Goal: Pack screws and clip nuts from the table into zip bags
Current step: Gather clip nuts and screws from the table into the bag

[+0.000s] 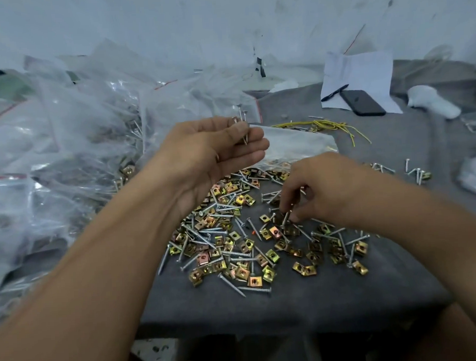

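Writing none legible; left hand (216,151) holds screws (243,124), right hand (314,187) pinches screw (285,218).

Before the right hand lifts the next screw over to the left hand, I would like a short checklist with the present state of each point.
1. Left hand grips the collected screws securely: ok, pinched between thumb and fingers, heads up.
2. Right hand has a screw in its fingertips: ok, it pinches one at the loose pile.
3. Only one screw picked, no clip nut attached: cannot tell, fingers hide it.
4. Count of screws in the left hand: cannot tell, partly hidden.
5. Empty zip bag within reach: ok, it lies just behind the pile.
6. That bag's mouth is open: cannot tell.
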Action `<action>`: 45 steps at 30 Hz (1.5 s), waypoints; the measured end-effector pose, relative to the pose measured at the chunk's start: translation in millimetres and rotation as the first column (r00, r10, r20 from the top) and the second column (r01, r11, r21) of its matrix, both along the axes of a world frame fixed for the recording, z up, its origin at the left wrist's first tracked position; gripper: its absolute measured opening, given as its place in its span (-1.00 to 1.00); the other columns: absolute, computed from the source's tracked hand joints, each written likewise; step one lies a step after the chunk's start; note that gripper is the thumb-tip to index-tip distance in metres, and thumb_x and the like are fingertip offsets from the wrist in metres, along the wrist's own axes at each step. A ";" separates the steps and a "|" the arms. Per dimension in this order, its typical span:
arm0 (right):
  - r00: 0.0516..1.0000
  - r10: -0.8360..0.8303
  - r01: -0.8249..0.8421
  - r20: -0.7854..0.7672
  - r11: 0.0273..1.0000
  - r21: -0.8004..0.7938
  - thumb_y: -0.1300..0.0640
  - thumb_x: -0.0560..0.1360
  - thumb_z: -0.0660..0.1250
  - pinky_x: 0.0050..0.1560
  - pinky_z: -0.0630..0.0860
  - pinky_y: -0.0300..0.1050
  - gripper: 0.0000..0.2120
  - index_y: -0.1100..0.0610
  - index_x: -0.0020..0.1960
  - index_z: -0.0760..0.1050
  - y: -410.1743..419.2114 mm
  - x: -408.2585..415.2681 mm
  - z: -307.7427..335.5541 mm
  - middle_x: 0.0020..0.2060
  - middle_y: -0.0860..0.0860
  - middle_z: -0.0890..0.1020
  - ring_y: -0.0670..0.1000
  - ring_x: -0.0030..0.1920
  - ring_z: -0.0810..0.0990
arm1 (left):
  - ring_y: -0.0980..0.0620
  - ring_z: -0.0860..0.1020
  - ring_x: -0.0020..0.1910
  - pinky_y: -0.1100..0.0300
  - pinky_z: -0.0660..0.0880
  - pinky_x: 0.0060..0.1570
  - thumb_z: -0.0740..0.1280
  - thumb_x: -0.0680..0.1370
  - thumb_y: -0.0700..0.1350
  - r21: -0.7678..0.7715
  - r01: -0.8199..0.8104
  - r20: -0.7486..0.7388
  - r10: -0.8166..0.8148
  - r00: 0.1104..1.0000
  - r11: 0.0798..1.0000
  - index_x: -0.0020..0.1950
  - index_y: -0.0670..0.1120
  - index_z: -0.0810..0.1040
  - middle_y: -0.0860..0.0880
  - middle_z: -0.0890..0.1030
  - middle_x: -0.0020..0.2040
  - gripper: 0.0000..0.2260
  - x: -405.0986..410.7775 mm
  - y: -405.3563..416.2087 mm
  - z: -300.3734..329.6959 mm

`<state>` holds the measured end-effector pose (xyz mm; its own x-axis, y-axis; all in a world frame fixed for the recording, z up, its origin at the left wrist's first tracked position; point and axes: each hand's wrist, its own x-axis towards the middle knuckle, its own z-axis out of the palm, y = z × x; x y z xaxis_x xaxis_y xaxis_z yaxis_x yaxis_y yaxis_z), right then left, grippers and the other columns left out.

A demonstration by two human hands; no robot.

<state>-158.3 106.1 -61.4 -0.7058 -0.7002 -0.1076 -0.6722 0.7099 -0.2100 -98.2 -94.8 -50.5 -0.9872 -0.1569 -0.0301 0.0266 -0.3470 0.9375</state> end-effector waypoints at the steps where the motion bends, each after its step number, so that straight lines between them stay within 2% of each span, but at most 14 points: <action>1: 1.000 0.005 -0.005 0.005 1.000 0.006 0.00 0.43 0.59 -0.20 0.40 -0.27 -0.86 -0.19 -0.07 0.69 -1.7 -1.2 0.2 -0.16 -0.18 0.61 -0.21 -0.16 0.53 | -0.17 0.78 -0.04 0.07 0.72 -0.08 0.36 0.63 -0.34 0.033 -0.006 0.006 0.006 1.000 0.999 0.04 -0.34 0.61 -0.22 0.75 -0.11 -0.94 -0.3 1.2 -0.1; 4: 0.998 0.045 -0.044 0.035 0.999 -0.026 0.02 0.44 0.59 -0.13 0.46 -0.25 -0.87 -0.16 -0.13 0.66 -0.3 -2.8 0.7 -0.15 -0.18 0.63 -0.19 -0.11 0.56 | -0.11 0.77 -0.12 0.10 0.72 -0.12 0.36 0.62 -0.35 0.132 -0.041 0.013 0.040 0.999 0.990 0.06 -0.35 0.62 -0.20 0.74 -0.14 -0.92 -2.8 3.2 0.0; 7: 0.999 -0.023 0.031 0.030 0.959 -0.280 0.04 0.45 0.57 -0.17 0.45 -0.35 -0.89 -0.13 -0.11 0.67 10.1 -10.2 2.8 -0.21 -0.22 0.64 -0.18 -0.13 0.58 | -0.09 0.77 -0.11 0.13 0.71 -0.13 0.35 0.64 -0.35 0.176 -0.069 0.014 0.067 0.998 0.982 0.10 -0.36 0.63 -0.19 0.73 -0.13 -0.90 -6.4 2.2 -0.3; 9: 0.997 -0.072 0.059 -0.024 0.934 -0.352 0.04 0.47 0.56 -0.21 0.44 -0.37 -0.89 -0.13 -0.10 0.66 13.2 -17.7 3.8 -0.23 -0.19 0.65 -0.17 -0.15 0.59 | -0.08 0.77 -0.09 0.14 0.71 -0.10 0.34 0.65 -0.35 0.180 -0.071 0.002 0.071 0.997 0.981 0.08 -0.31 0.65 -0.17 0.74 -0.12 -0.90 -7.8 1.4 -1.1; 12: 0.998 0.014 -0.028 -0.066 0.974 -0.223 0.02 0.50 0.54 -0.14 0.42 -0.42 -0.91 -0.13 -0.04 0.66 4.1 -23.2 2.9 -0.19 -0.22 0.64 -0.21 -0.12 0.59 | -0.06 0.76 -0.08 0.14 0.71 -0.07 0.32 0.67 -0.32 0.181 -0.058 -0.001 0.059 0.998 0.982 0.07 -0.25 0.66 -0.14 0.74 -0.12 -0.89 -8.0 2.1 -1.6; 16: 0.994 0.076 -0.082 -0.076 0.994 -0.068 0.00 0.50 0.53 0.01 0.53 -0.17 -0.92 -0.17 -0.06 0.66 -7.4 -24.7 0.4 -0.16 -0.20 0.64 -0.19 -0.09 0.58 | -0.07 0.76 -0.08 0.14 0.72 -0.07 0.32 0.68 -0.30 0.162 -0.074 0.028 0.071 0.997 0.984 0.03 -0.22 0.66 -0.14 0.75 -0.11 -0.88 -9.5 0.7 -3.8; 19: 0.992 0.066 -0.069 -0.109 0.997 -0.023 -0.07 0.46 0.56 0.00 0.56 -0.03 -0.89 -0.18 -0.04 0.67 -11.9 -24.7 0.6 -0.14 -0.18 0.63 -0.12 -0.07 0.58 | -0.06 0.76 -0.08 0.14 0.72 -0.06 0.32 0.68 -0.29 0.149 -0.082 0.033 0.078 0.996 0.985 0.03 -0.21 0.66 -0.13 0.75 -0.11 -0.88 -10.5 0.7 -5.0; 22: 0.984 0.073 -0.073 -0.161 0.997 0.009 -0.13 0.42 0.57 -0.06 0.55 -0.03 -0.86 -0.17 -0.04 0.69 -15.6 -24.8 -1.4 -0.16 -0.19 0.59 -0.09 -0.06 0.56 | -0.04 0.77 -0.08 0.15 0.71 -0.07 0.32 0.69 -0.28 0.128 -0.071 0.038 0.067 0.997 0.989 0.05 -0.21 0.65 -0.12 0.76 -0.11 -0.89 -9.9 2.2 -5.7; 25: 0.981 0.075 -0.079 -0.178 0.997 -0.014 -0.12 0.44 0.55 -0.03 0.55 0.00 -0.89 -0.15 -0.08 0.67 -16.9 -23.7 -4.3 -0.16 -0.17 0.59 -0.07 -0.05 0.57 | -0.05 0.77 -0.07 0.14 0.71 -0.06 0.33 0.68 -0.28 0.113 -0.067 0.040 0.063 0.997 0.991 0.07 -0.22 0.66 -0.13 0.76 -0.09 -0.89 -9.1 1.0 -5.9; 28: 0.989 0.072 -0.081 -0.129 0.994 -0.066 -0.08 0.48 0.53 -0.01 0.53 -0.04 -0.91 -0.11 -0.08 0.66 -14.7 -22.7 -7.4 -0.11 -0.16 0.56 -0.08 -0.03 0.55 | -0.05 0.76 -0.07 0.13 0.72 -0.03 0.32 0.68 -0.28 0.115 -0.067 0.032 0.064 0.997 0.991 0.07 -0.22 0.65 -0.13 0.76 -0.09 -0.89 -9.1 -1.2 -5.7; 33: 0.999 -0.040 0.038 0.002 0.933 -0.358 0.00 0.49 0.54 -0.05 0.50 -0.16 -0.95 -0.08 -0.10 0.69 -3.0 -29.5 -3.0 -0.14 -0.15 0.65 -0.14 -0.11 0.59 | -0.11 0.77 0.00 0.06 0.72 0.03 0.33 0.69 -0.28 0.115 -0.079 0.018 0.077 0.997 0.990 0.07 -0.23 0.66 -0.17 0.76 -0.02 -0.89 -10.3 -3.6 -5.3; 36: 0.992 -0.088 0.117 0.086 0.890 -0.440 0.00 0.51 0.52 -0.05 0.50 -0.23 -0.97 -0.06 -0.08 0.70 3.2 -33.6 -3.1 -0.17 -0.17 0.69 -0.19 -0.12 0.62 | -0.14 0.77 0.03 0.04 0.72 0.04 0.33 0.69 -0.28 0.119 -0.080 0.019 0.079 0.997 0.990 0.08 -0.23 0.65 -0.19 0.76 0.02 -0.89 -11.7 -3.2 -5.7; 40: 0.987 -0.096 0.142 0.128 0.893 -0.427 -0.01 0.54 0.49 -0.11 0.47 -0.35 -0.96 -0.12 -0.09 0.67 2.4 -34.9 -9.4 -0.20 -0.20 0.69 -0.23 -0.13 0.63 | -0.15 0.77 0.02 0.04 0.73 0.01 0.34 0.68 -0.27 0.127 -0.066 0.023 0.064 0.998 0.990 0.09 -0.24 0.66 -0.19 0.77 0.03 -0.90 -12.9 0.2 -7.3; 45: 0.995 -0.097 0.088 -0.011 0.940 -0.328 -0.04 0.55 0.47 -0.07 0.50 -0.14 -0.92 -0.06 -0.02 0.71 -10.8 -31.8 -15.9 -0.19 -0.16 0.63 -0.13 -0.12 0.58 | -0.13 0.78 0.00 0.12 0.71 -0.11 0.40 0.64 -0.25 0.153 -0.030 0.015 0.028 0.999 0.988 0.09 -0.23 0.66 -0.16 0.78 0.02 -0.92 -13.2 3.8 -4.7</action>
